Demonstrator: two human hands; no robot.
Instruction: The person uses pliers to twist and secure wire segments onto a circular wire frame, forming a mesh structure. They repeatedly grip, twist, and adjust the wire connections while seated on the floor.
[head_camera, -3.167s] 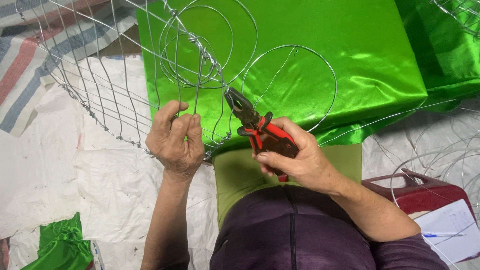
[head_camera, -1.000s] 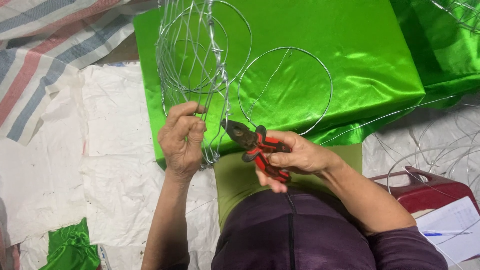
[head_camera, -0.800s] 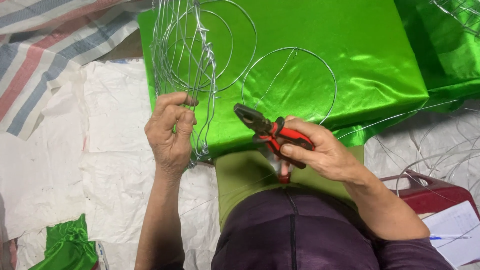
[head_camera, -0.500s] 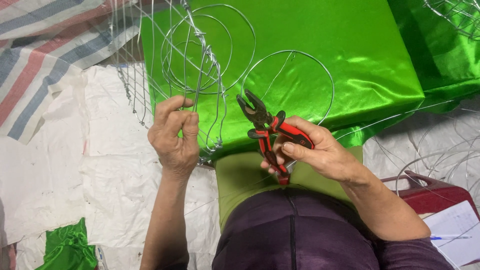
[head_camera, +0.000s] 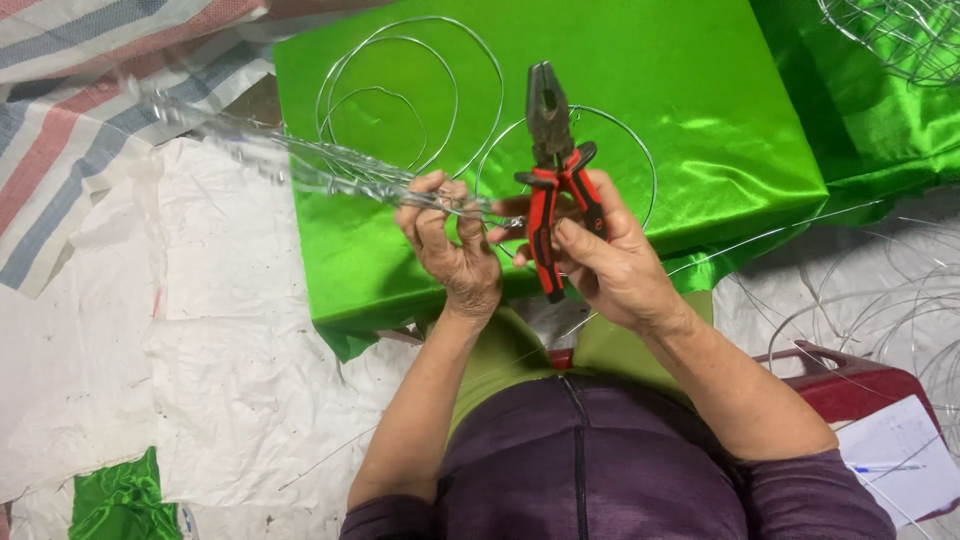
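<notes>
The left hand (head_camera: 452, 250) is closed around a wire frame (head_camera: 300, 165), which is held flat and stretches away to the left. The right hand (head_camera: 610, 262) is wrapped around red and black pliers (head_camera: 553, 170), and its fingertips are pinched on the wire next to the left hand. The pliers are held upright, with the closed nose pointing up and away from the body. Under the hands, shiny green cloth (head_camera: 700, 110) is spread, with loose wire rings (head_camera: 420, 90) lying on it. White sheets (head_camera: 200, 350) are spread on the floor. The far end of the frame is blurred. More wire (head_camera: 900, 35) is cut off at the top right.
</notes>
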